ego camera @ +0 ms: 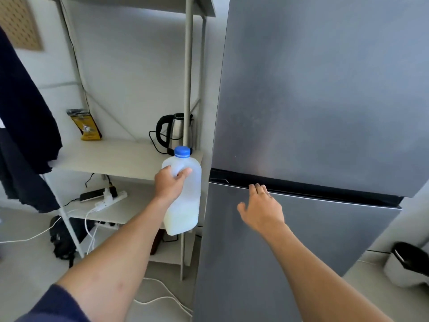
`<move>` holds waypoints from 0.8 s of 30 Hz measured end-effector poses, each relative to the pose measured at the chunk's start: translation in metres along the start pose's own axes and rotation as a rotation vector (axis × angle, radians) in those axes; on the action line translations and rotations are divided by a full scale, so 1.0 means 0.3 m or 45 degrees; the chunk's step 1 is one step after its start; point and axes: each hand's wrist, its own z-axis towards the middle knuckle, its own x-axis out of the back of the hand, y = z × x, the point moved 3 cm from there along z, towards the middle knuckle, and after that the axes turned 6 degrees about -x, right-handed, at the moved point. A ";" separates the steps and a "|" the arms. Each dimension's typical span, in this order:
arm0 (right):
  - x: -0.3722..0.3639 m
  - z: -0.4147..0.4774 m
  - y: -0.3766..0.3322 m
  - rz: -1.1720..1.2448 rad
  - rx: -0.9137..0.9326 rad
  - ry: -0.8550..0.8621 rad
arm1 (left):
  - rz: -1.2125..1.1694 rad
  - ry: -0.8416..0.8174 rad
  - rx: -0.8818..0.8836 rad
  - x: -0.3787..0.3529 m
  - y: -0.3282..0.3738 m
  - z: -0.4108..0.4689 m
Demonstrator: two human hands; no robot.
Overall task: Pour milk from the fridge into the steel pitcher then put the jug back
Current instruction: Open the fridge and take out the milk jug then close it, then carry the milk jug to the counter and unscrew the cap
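L hand (pixel 170 184) grips milk jug (pixel 183 205), blue cap (pixel 182 151); R hand (pixel 261 210) relaxed, fingers spread, at fridge (pixel 325 89) door seam.

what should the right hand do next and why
Probably hook the fingers of the right hand over the top edge of the lower door and pull it open. That door looks shut, the left hand holds the capped jug, and the fingers lie at that edge.
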 end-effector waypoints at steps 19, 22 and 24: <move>-0.075 0.041 0.082 -0.014 0.208 -0.039 | -0.104 0.243 0.163 0.097 0.112 -0.170; -0.087 0.020 0.099 0.091 0.265 -0.036 | -0.147 0.337 0.256 0.159 0.132 -0.248; -0.092 -0.013 0.072 0.253 0.274 -0.057 | -0.180 0.385 0.299 0.189 0.149 -0.303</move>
